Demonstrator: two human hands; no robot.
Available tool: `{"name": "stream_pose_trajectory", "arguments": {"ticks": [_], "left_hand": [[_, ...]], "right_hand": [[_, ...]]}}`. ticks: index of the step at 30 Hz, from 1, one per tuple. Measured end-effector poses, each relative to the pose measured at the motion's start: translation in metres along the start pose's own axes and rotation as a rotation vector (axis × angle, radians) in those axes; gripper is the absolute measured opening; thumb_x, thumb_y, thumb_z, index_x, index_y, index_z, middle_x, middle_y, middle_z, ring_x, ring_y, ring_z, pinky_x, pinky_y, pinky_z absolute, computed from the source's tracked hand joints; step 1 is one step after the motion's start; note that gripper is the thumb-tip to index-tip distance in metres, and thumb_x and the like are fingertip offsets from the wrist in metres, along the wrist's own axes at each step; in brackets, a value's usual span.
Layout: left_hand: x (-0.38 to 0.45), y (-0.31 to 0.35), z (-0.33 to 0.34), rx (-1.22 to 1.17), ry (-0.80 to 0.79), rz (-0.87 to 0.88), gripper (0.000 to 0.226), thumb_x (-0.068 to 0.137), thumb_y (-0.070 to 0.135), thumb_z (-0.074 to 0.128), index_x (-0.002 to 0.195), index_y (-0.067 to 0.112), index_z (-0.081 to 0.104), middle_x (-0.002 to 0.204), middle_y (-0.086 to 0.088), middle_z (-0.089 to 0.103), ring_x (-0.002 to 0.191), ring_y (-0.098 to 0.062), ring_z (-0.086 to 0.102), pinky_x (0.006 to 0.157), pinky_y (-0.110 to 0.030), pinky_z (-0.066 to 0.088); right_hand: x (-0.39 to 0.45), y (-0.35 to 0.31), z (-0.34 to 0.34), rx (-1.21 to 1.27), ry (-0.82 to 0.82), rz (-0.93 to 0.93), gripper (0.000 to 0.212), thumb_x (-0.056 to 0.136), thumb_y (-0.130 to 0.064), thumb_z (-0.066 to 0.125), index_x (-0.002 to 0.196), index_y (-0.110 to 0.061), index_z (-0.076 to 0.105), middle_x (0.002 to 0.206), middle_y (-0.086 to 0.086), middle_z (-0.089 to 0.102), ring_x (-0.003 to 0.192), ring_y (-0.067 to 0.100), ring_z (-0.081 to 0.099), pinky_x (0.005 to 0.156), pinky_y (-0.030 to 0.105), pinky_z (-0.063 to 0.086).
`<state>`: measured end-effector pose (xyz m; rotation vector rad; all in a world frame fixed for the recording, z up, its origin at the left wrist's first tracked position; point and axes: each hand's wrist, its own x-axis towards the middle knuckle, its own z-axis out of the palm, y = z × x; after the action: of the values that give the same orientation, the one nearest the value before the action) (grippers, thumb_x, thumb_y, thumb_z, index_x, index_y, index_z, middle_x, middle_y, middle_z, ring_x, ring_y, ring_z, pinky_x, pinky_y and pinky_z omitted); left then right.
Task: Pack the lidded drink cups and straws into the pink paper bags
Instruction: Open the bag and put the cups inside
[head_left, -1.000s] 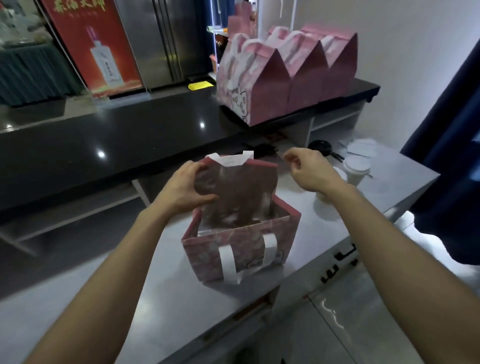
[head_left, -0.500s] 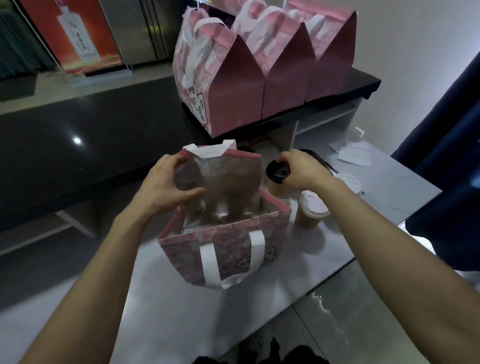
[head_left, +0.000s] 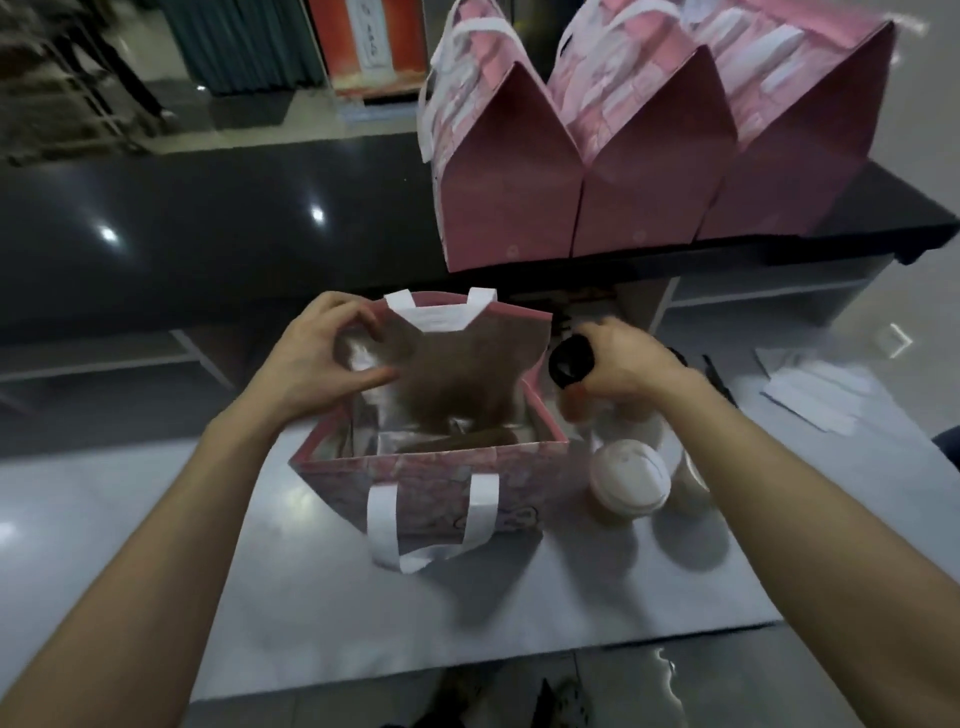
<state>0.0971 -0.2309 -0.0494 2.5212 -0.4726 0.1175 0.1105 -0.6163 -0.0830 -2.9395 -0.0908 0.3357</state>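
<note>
A left hand (head_left: 322, 358) pinches the open pink bag's (head_left: 441, 467) rim on the worktop (head_left: 311, 597) while the right hand (head_left: 623, 358) grips a black-lidded cup (head_left: 571, 364) beside it.

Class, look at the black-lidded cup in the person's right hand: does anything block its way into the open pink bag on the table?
Nothing visible does. The right hand holds the black-lidded cup just outside the right wall of the open pink bag. The left hand holds the bag's far left rim, keeping its mouth open. The white-lidded cup stands nearer, off the path.
</note>
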Motion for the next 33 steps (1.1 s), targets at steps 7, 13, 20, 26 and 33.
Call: {"name": "stream_pose_trajectory", "arguments": {"ticks": [7, 13, 20, 26, 33], "left_hand": [[-0.030, 0.019, -0.008, 0.011, 0.153, -0.050, 0.030, 0.080, 0.040, 0.095, 0.100, 0.036, 0.073, 0.155, 0.008, 0.045, 0.144, -0.006, 0.040, 0.113, -0.031, 0.039], [-0.048, 0.018, -0.014, 0.160, 0.182, 0.019, 0.029, 0.086, 0.066, 0.077, 0.102, 0.042, 0.071, 0.113, 0.018, 0.060, 0.124, -0.014, 0.046, 0.110, -0.046, 0.032], [-0.064, 0.001, -0.018, 0.186, -0.048, -0.098, 0.104, 0.061, 0.096, 0.062, 0.151, 0.046, 0.047, 0.164, 0.018, 0.040, 0.167, -0.014, -0.016, 0.126, -0.060, -0.026], [-0.079, -0.002, 0.002, 0.155, -0.170, -0.075, 0.142, 0.053, 0.107, 0.054, 0.172, 0.041, 0.011, 0.183, 0.006, -0.010, 0.162, -0.015, -0.034, 0.125, -0.065, -0.027], [-0.095, 0.003, 0.008, 0.163, -0.216, -0.065, 0.149, 0.054, 0.102, 0.057, 0.172, 0.039, -0.009, 0.177, 0.005, -0.035, 0.155, -0.017, -0.047, 0.124, -0.066, -0.028]], "right_hand": [[-0.043, -0.010, -0.071, 0.281, 0.471, -0.042, 0.094, 0.072, -0.069, 0.077, 0.150, -0.024, 0.051, 0.134, 0.007, 0.046, 0.118, 0.033, 0.059, 0.098, 0.045, 0.055], [-0.089, -0.041, -0.108, 0.587, 0.778, -0.179, 0.091, 0.074, -0.080, 0.076, 0.140, -0.019, 0.063, 0.125, 0.000, 0.060, 0.111, 0.010, 0.059, 0.095, 0.023, 0.050], [-0.105, -0.093, -0.104, 0.560, 0.393, -0.358, 0.072, 0.078, -0.088, 0.056, 0.124, -0.034, 0.068, 0.113, -0.014, 0.067, 0.100, -0.005, 0.061, 0.077, 0.014, 0.044], [-0.094, -0.118, -0.076, 0.397, -0.052, -0.419, 0.083, 0.061, -0.079, 0.078, 0.137, -0.053, 0.055, 0.128, -0.015, 0.058, 0.116, 0.007, 0.062, 0.101, 0.036, 0.057], [-0.072, -0.150, -0.041, -0.005, -0.144, -0.526, 0.089, 0.066, -0.056, 0.081, 0.144, -0.044, 0.041, 0.131, -0.014, 0.058, 0.114, 0.015, 0.059, 0.088, 0.034, 0.057]]}}
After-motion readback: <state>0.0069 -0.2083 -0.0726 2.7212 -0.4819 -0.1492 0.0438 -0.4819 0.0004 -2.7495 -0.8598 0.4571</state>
